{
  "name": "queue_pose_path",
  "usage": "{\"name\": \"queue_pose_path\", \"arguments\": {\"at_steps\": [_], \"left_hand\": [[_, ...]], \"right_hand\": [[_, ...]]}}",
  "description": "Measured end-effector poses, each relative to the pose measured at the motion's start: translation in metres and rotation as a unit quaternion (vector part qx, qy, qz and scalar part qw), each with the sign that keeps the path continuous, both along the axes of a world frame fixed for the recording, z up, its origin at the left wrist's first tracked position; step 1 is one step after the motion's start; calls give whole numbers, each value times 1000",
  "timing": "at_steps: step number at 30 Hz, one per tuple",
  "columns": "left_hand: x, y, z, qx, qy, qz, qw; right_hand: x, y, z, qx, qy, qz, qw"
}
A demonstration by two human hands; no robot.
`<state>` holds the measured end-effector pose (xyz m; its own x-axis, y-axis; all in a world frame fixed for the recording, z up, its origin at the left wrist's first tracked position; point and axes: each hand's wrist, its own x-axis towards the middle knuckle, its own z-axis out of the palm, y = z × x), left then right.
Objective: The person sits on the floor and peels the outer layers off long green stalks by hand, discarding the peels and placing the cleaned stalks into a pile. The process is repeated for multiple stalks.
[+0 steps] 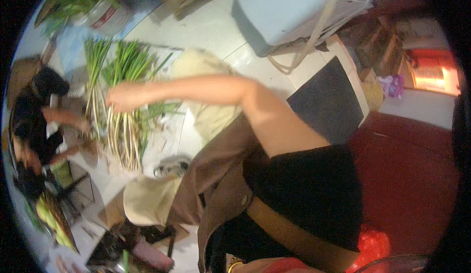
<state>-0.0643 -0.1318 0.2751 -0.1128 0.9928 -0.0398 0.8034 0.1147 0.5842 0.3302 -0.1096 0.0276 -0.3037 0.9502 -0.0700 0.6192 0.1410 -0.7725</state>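
My right hand [127, 98] reaches out over a bunch of scallions [123, 140], its fingers curled around the long pale stalks. Green leaves spread past the hand on one side, and the white ends trail out on the other. Beside it lies a second, thinner bunch of scallions [95, 59], near the hands [82, 125] of a co-worker in dark clothes. Loose leaves and trimmings [162, 114] are scattered on the pale tiled floor around the bunch. My left hand is out of view. Motion blurs the hand and the stalks.
A pale boxy appliance [279, 11] with a hose [318, 30] stands at the top. A dark mat [329, 100] lies near a dark red piece of furniture [404, 184]. A white tub [108, 17] sits at upper left. At the bottom, a person's wrist wears a gold-coloured bracelet [233, 263].
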Motion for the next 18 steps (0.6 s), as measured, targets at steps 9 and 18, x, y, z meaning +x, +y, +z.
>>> {"name": "queue_pose_path", "arguments": {"at_steps": [9, 18], "left_hand": [[240, 118, -171, 115, 336, -664, 658], [315, 187, -206, -28, 243, -721, 648]], "right_hand": [[50, 10, -120, -49, -132, -45, 989], [154, 68, -129, 45, -250, -101, 962]]}}
